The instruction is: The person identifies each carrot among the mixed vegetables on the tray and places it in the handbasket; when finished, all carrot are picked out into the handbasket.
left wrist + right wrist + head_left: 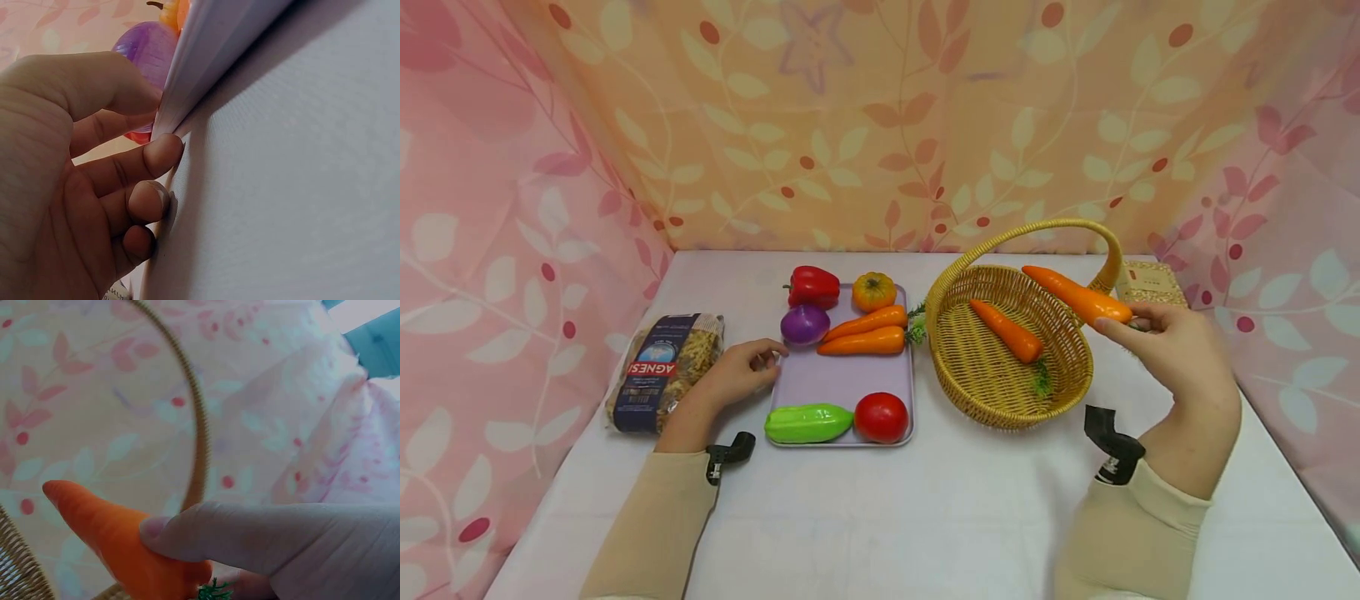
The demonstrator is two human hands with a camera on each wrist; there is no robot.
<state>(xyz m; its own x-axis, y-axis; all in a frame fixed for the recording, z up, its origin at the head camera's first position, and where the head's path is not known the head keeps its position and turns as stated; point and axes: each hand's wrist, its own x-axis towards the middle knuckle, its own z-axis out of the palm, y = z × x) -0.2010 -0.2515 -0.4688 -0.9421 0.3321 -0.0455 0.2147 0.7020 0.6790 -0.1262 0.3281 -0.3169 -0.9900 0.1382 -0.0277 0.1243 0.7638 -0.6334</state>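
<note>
My right hand pinches an orange carrot by its leafy end, tip pointing left, over the right rim of a wicker basket. In the right wrist view the thumb presses on the carrot. Another carrot lies inside the basket. With fingers loosely bent, my left hand rests at the left edge of a lilac tray, thumb at its rim. On or beside the tray are two carrots, an eggplant, a red pepper, a pumpkin, a tomato and a green vegetable.
A pasta bag lies left of the left forearm. Behind the basket on the right sits a pack of grains. The basket's tall handle arches above it. Patterned curtains enclose the white table.
</note>
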